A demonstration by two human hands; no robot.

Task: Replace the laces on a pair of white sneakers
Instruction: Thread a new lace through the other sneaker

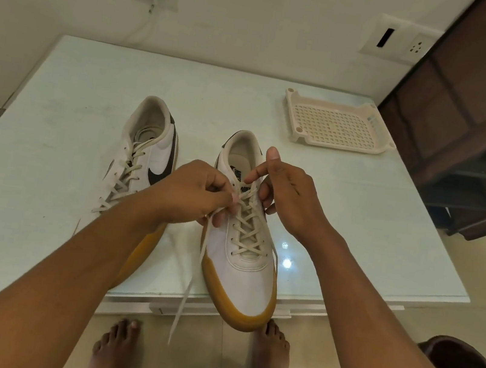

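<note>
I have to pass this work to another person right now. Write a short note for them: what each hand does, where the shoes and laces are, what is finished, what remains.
Left hand: pinches the lace near the upper eyelets of the near sneaker.
Right hand: at the top eyelets, index finger on the lace; grip unclear.
Near sneaker stands upright, toe past the table edge; one loose end hangs down.
Far sneaker leans on its side, laced, ends loose.
Done: crossed lacing on both.
Left: top eyelets, knots. Old or new laces: cannot tell.
</note>
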